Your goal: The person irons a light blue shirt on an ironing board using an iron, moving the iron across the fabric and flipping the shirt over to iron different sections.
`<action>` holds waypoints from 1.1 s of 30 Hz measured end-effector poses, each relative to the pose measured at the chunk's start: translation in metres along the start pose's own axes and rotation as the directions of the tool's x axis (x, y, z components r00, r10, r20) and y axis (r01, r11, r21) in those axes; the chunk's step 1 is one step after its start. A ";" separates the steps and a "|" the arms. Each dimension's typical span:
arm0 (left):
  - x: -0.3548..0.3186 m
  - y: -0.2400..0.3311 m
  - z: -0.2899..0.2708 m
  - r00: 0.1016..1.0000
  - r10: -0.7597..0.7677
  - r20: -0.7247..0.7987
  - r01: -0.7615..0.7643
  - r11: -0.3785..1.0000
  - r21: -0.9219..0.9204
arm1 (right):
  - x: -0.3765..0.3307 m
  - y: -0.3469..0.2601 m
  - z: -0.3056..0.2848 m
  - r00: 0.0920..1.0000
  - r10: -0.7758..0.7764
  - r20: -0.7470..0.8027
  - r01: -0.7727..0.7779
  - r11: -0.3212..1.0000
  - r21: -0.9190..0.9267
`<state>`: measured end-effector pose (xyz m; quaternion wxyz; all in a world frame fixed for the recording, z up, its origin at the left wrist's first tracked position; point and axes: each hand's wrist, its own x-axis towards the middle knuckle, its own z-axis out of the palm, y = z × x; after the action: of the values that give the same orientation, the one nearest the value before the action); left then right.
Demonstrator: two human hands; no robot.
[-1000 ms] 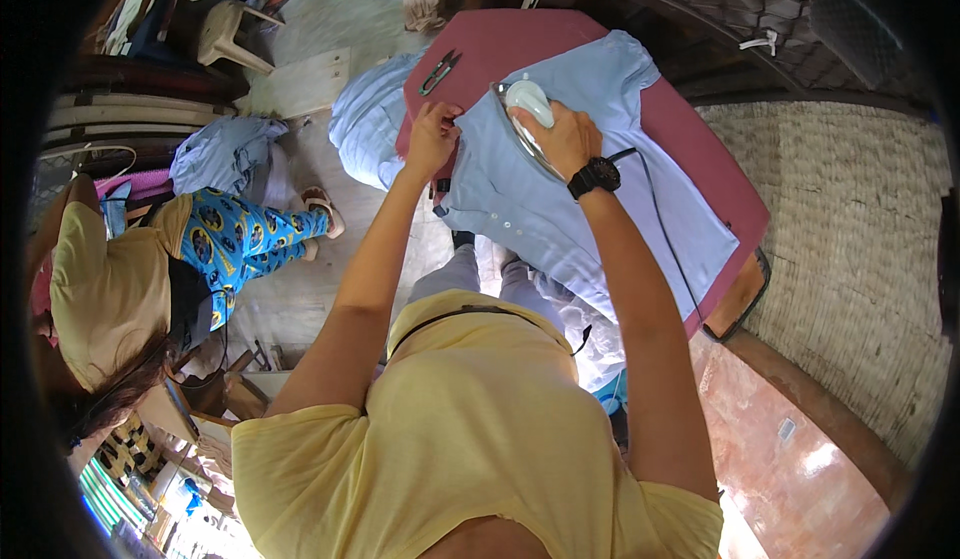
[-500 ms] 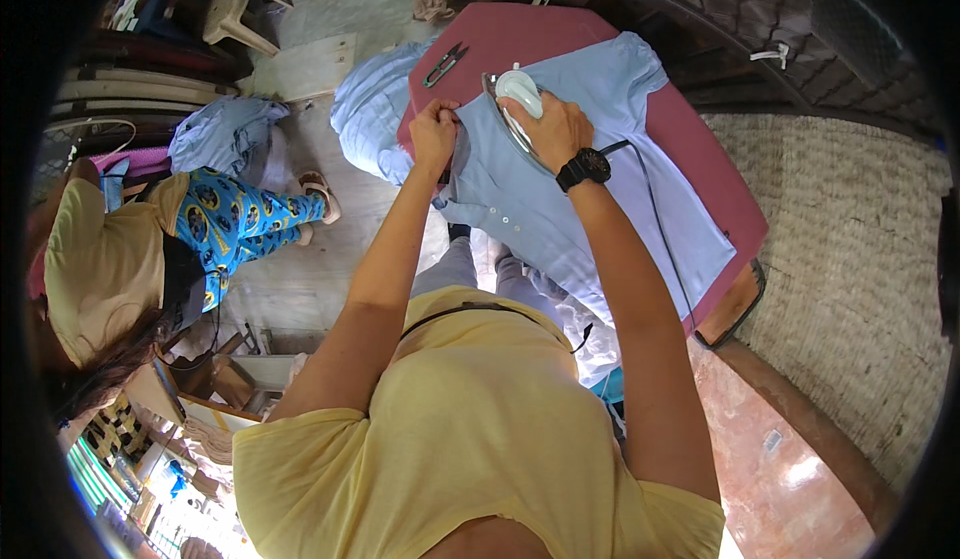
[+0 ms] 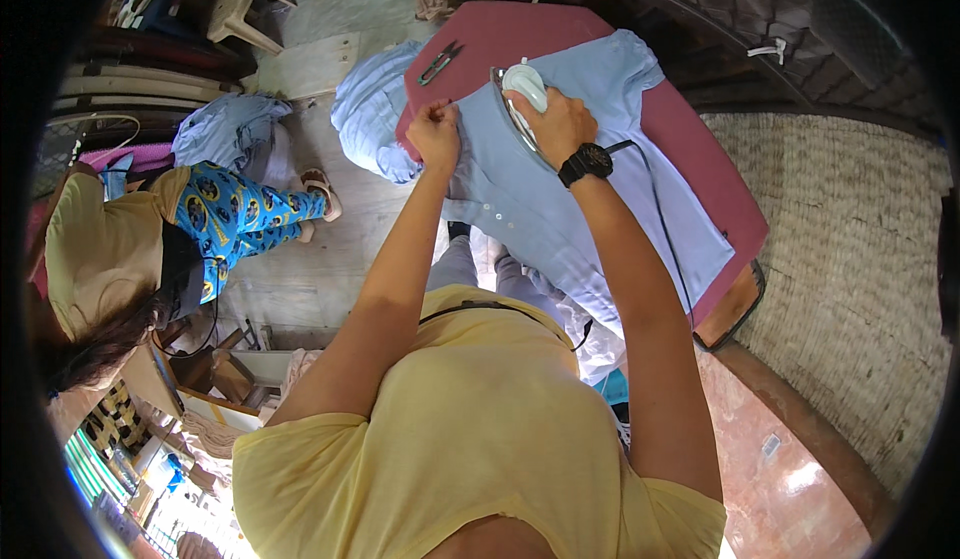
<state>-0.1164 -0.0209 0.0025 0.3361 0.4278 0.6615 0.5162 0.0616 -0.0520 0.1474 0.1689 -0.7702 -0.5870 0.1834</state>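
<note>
A light blue shirt [image 3: 590,89] with small buttons lies spread over a maroon-covered ironing board [image 3: 505,29]. My right hand [image 3: 565,129], with a black watch at the wrist, is closed round the handle of a clothes iron [image 3: 524,87]. The iron's metal base rests on the shirt, and its dark cord trails over the cloth toward me. At the shirt's left edge, my left hand [image 3: 434,135] has its fingers curled in. Whether a fold of cloth is between them is hidden. Thread snips [image 3: 440,63] lie on the board beyond that hand.
More blue cloth [image 3: 372,119] hangs off the board's left side. Another person in blue patterned trousers [image 3: 235,224] is at the left, near a heap of blue cloth [image 3: 225,137]. A plastic stool [image 3: 245,21] stands farther back. A dark metal grille [image 3: 700,9] borders the far right.
The iron and my right hand have shifted slightly right over the shirt. My left hand's fingers have curled in more at the shirt's left edge.
</note>
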 end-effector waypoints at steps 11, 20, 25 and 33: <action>0.018 -0.009 -0.013 0.986 -0.057 0.154 0.039 0.992 0.117 | -0.006 0.001 -0.006 0.967 -0.212 0.143 0.213 0.977 0.002; 0.023 -0.022 -0.019 0.991 0.051 0.122 -0.075 0.978 0.194 | 0.004 -0.018 0.027 0.953 -0.255 0.161 0.255 0.967 0.024; 0.017 -0.039 -0.037 0.935 0.345 -0.078 -0.255 0.810 0.528 | 0.004 -0.031 0.030 0.964 -0.222 0.146 0.223 0.975 0.009; 0.030 -0.051 -0.046 0.930 -0.330 0.164 0.315 0.942 0.113 | 0.014 -0.041 0.030 0.972 -0.171 0.161 0.172 0.985 0.003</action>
<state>-0.1808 -0.0170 -0.0362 0.4565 0.3720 0.7109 0.3845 0.0164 -0.0270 0.1392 0.1320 -0.7003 -0.6640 0.2262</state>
